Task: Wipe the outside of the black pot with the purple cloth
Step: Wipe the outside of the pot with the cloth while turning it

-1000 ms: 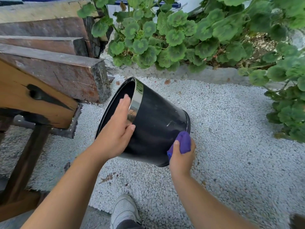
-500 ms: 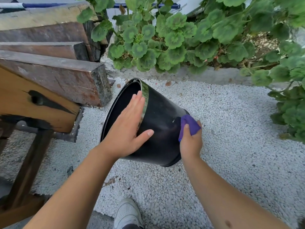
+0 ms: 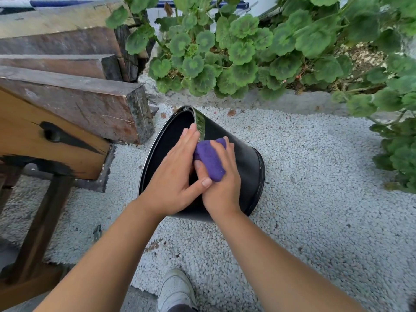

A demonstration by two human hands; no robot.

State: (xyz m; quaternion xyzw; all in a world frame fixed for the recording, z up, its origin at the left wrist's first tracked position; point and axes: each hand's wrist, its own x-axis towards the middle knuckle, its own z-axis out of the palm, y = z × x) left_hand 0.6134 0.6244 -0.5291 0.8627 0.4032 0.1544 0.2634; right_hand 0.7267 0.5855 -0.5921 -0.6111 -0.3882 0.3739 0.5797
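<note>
The black pot [image 3: 245, 167] lies on its side on the white gravel [image 3: 315, 199] at the center of the frame, its opening facing the left. The left hand [image 3: 177, 176] rests on the upper wall near the rim, fingers straight and released. The right hand [image 3: 221, 176] grasps the purple cloth [image 3: 210, 157] and presses it against the outside of the pot, just beside the left hand. Wooden beams [image 3: 74, 102] fill the upper left; green plants [image 3: 247, 50] the top.

Tipped black pot [image 3: 245, 167], purple cloth [image 3: 210, 159] atop
</note>
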